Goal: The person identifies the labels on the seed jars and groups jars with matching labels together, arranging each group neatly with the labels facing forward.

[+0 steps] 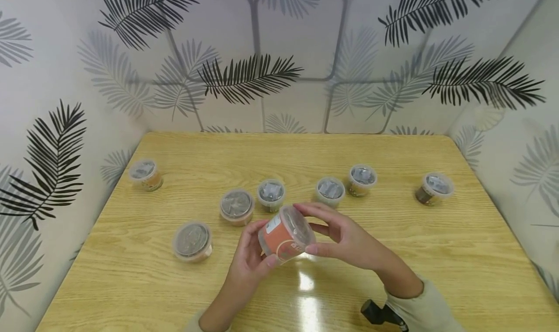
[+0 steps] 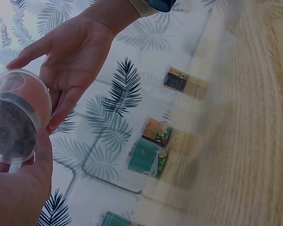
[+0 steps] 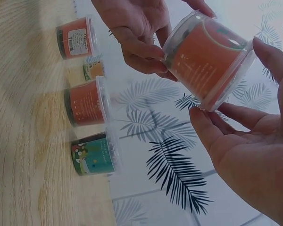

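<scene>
A clear plastic tub [image 1: 286, 235] with an orange label and a clear lid is held tilted above the table, between both hands. My left hand [image 1: 251, 254] grips it around the lower part, its thumb along the near side. With thumb and fingers, my right hand [image 1: 349, 235] holds the lid's rim. In the left wrist view the dark contents of the tub [image 2: 12, 127] show through the lid. The right wrist view shows the orange label with pale print on the tub [image 3: 205, 59] and my right fingers at the rim.
Several lidded tubs stand on the wooden table [image 1: 393, 278]: two orange-labelled ones [image 3: 87, 103] on the left, a far-left tub [image 1: 146, 174], a middle tub [image 1: 271, 195], a pair right of centre [image 1: 330, 191], and a far-right tub [image 1: 434, 189]. A leaf-patterned covering [image 1: 297, 104] borders the table.
</scene>
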Demonstrator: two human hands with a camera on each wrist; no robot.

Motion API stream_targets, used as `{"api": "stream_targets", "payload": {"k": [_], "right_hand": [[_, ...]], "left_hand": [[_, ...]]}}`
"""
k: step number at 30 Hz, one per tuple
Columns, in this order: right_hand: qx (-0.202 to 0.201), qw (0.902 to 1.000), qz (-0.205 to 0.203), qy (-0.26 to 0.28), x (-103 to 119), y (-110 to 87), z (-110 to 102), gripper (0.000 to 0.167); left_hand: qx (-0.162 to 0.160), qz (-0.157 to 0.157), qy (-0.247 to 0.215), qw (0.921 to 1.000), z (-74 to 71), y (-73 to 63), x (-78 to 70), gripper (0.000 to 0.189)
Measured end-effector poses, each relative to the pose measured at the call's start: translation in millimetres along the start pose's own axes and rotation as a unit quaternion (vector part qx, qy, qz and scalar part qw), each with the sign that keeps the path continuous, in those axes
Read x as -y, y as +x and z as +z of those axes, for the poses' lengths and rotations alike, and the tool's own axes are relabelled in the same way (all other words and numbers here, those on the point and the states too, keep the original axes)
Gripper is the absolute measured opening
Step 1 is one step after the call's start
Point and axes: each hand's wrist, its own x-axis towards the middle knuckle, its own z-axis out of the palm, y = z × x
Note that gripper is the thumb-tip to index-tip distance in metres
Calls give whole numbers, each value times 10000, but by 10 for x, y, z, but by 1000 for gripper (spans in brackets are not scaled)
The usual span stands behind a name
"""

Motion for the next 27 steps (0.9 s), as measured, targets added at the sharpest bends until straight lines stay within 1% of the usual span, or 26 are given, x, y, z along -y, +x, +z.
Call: {"api": "stream_targets", "payload": {"k": [3, 7, 13, 18, 21, 27], "right_hand": [[101, 9999, -97, 36, -3, -10, -6, 68], [170, 9997, -178, 52, 1, -27, -8, 70], [-64, 9996, -264, -38, -5, -33, -5, 69], [-346, 9994, -57, -20, -14, -23, 16, 66], [-481, 9988, 98, -57, -12, -21, 32, 65], [-442, 9987, 239, 5, -11, -25, 45, 62]], "left_hand": [[125, -39, 10, 9999, -5, -5, 4, 50], [207, -160, -32, 9997, 0, -11, -5, 48], [317, -262, -105, 9991, 16, -9, -23, 50], [164, -438, -89, 9989, 54, -1, -47, 57], [131, -497, -139, 9986, 71, -2, -49, 62], [68, -361, -93, 9993, 70, -11, -23, 60]]}}
